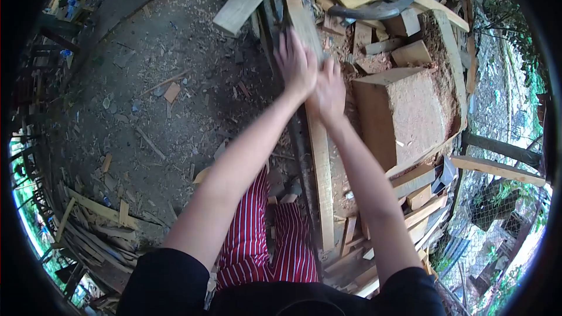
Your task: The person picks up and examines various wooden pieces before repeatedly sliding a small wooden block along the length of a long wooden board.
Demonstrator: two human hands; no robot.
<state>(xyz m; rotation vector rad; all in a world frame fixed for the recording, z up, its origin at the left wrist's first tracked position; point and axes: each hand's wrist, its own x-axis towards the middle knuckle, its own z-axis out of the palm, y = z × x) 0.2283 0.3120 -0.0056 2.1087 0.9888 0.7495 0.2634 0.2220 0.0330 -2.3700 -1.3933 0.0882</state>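
The fingers point(283, 54) of the left hand point(300, 75) lie slightly apart over a wooden board point(303, 20); those of the right hand point(329, 95), blurred, look close together. Whether either hand grips cannot be told. The hands hide where the board meets a long wooden strip point(323, 184) running toward the striped trousers point(252, 240); whether they are one piece is unclear. Both lie left of the big wood block point(410, 120). Beyond the block is a curved dark piece point(377, 11).
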